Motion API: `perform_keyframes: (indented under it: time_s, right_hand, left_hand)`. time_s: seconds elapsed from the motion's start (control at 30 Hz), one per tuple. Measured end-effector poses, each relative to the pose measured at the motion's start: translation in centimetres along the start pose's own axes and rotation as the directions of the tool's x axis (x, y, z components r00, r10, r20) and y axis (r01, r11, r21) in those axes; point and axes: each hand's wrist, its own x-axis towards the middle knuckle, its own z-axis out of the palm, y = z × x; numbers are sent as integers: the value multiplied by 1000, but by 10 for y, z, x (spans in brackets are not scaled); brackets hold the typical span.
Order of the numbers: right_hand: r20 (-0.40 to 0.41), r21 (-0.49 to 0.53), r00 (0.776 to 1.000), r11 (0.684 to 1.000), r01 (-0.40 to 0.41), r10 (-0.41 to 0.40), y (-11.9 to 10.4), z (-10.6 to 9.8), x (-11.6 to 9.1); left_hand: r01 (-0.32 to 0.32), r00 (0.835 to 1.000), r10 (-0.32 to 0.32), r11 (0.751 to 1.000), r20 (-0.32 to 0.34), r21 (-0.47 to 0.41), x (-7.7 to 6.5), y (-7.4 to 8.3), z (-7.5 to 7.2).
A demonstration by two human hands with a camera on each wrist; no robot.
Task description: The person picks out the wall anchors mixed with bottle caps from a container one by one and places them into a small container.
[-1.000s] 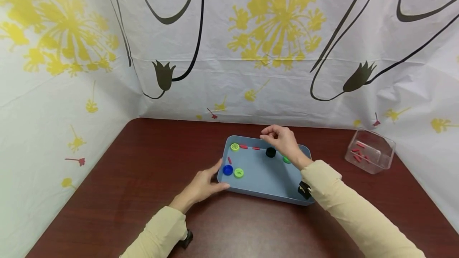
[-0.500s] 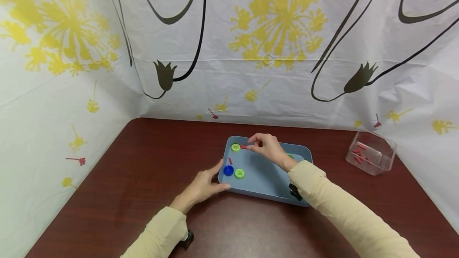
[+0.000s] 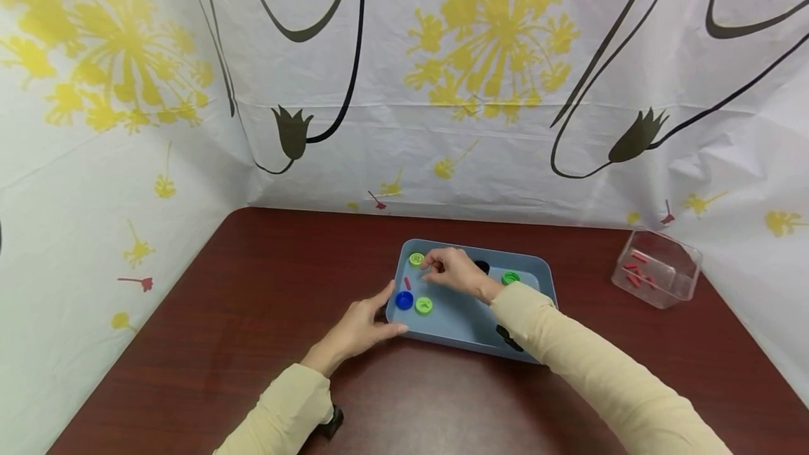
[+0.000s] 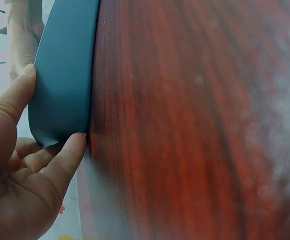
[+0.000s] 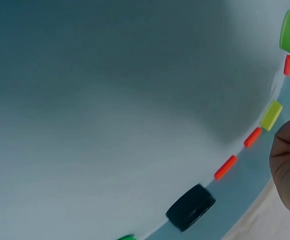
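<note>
Red-brown wood-grain bench (image 3: 265, 293), white flower-printed sheet (image 3: 354, 185) behind. Blue-grey rectangular plastic tray (image 3: 456, 320) at lower centre, corner pinched in left hand (image 3: 356, 328). Right hand (image 3: 458, 272) over tray near round light-green cap (image 3: 416, 259); can't tell if gripping anything.

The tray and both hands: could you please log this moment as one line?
Left hand: holds blue tray | Right hand: over tray's far-left part, grip unclear | Red sticks: in tray and clear box
</note>
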Motion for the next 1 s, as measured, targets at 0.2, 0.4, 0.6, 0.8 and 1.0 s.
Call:
perform_keyframes:
  time_s: [0.2,0.4,0.6,0.8,1.0]
  right_hand:
    - [70,-27,998,1000,-4,6,-4,8,8]
    - [97,-57,995,998,6,0,-6,16,12]
    - [118,-46,993,999,-24,29,-5,21,14]
    - [123,-68,991,997,-40,49,-5,24,17]
    - [120,-93,991,995,-46,58,-4,28,19]
  left_hand:
    - [4,1000,-4,1000,9,-1,0,0,-1]
    - [1,1000,-1,1000,21,-6,0,0,-1]
    - [6,999,-5,1000,33,-17,1,0,-2]
    - [5,1000,-5,1000,28,-11,1,0,-2]
    - [3,1000,-2,1000,25,-23,2,-2,-1]
